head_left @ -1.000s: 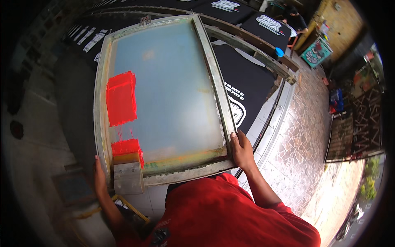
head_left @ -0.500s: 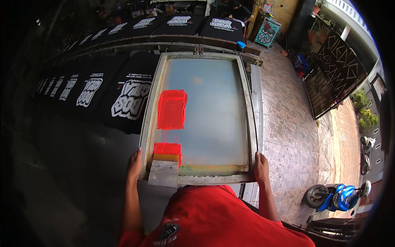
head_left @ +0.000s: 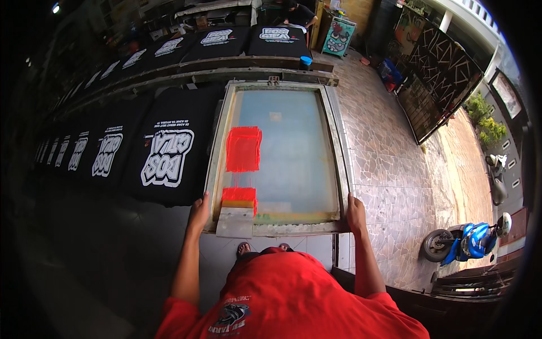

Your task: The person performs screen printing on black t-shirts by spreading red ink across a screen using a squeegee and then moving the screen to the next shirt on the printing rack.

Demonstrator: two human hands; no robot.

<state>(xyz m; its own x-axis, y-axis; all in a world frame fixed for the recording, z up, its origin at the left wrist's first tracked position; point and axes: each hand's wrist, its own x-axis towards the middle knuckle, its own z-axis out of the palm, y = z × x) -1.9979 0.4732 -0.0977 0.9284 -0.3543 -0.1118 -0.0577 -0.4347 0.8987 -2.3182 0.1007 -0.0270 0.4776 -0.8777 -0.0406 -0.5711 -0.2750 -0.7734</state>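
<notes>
A screen printing frame (head_left: 334,141) with pale blue mesh is held before me by its two sides. My left hand (head_left: 197,216) grips the near left corner, fingers closed round the rail. At the near right corner my right hand (head_left: 356,214) is closed on the opposite rail. A block of red ink (head_left: 244,152) lies on the left part of the mesh. Nearer to me, a squeegee (head_left: 235,222) leans over the frame's near edge, its amber blade against a second patch of red ink (head_left: 239,194). Neither hand touches the squeegee.
Black shirts (head_left: 166,107) with white prints lie in a row to the left. Another row of printed black shirts (head_left: 217,48) runs behind a long rail (head_left: 197,76). A blue-lidded container (head_left: 305,61) stands beyond the frame. A person (head_left: 302,17) is at the back; a blue motorcycle (head_left: 471,242) stands right.
The frame now appears smaller and lower, with both hands still on it. My view has shifted rightward, showing more of the nearest shirt, and my feet have come into sight.
</notes>
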